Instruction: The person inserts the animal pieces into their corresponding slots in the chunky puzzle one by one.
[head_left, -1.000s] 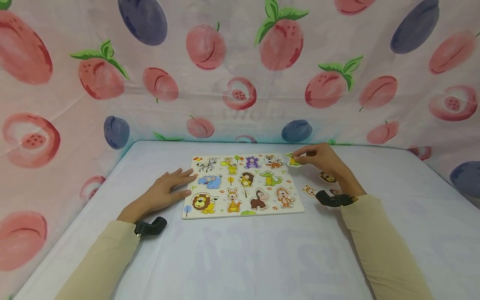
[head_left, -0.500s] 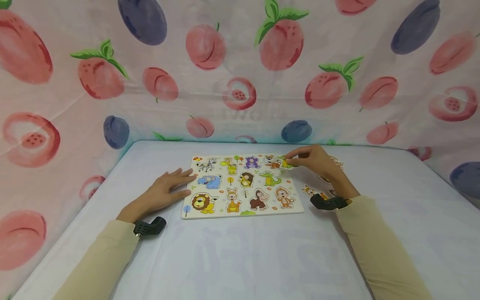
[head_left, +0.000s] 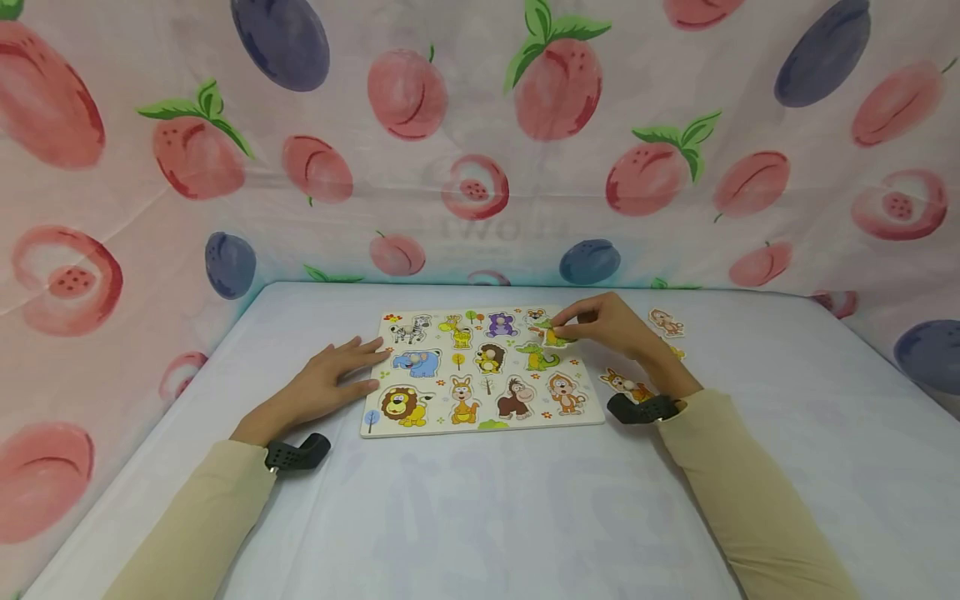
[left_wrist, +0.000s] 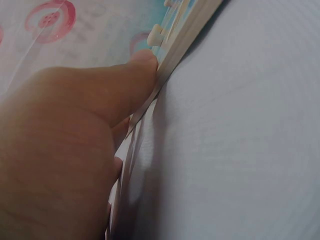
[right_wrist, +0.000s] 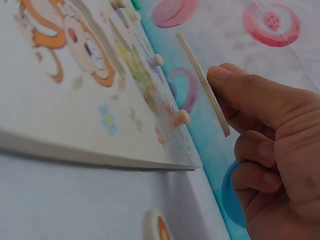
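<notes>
My right hand (head_left: 609,323) pinches a green and yellow crocodile puzzle piece (head_left: 556,334) between thumb and fingers. In the right wrist view the piece (right_wrist: 204,85) appears edge-on, raised above the board. It overlaps the tiger and the printed crocodile (head_left: 540,357) in the head view. The white animal puzzle board (head_left: 480,429) lies flat on the table. My left hand (head_left: 322,382) rests with spread fingers at the board's left edge, its thumb (left_wrist: 135,75) touching the edge in the left wrist view. Knobs stand up from the zebra, giraffe, purple bear, elephant and hedgehog pieces.
Loose pieces lie right of the board: a monkey piece (head_left: 667,322), a kangaroo piece (head_left: 617,382) and others partly hidden by the right wrist. A white cloth (head_left: 480,517) covers the table. A fruit-print curtain (head_left: 480,100) rises behind its far edge.
My right hand has carried the crocodile piece leftward, from beside the board's top right corner to over the board. The left hand keeps its place at the left edge.
</notes>
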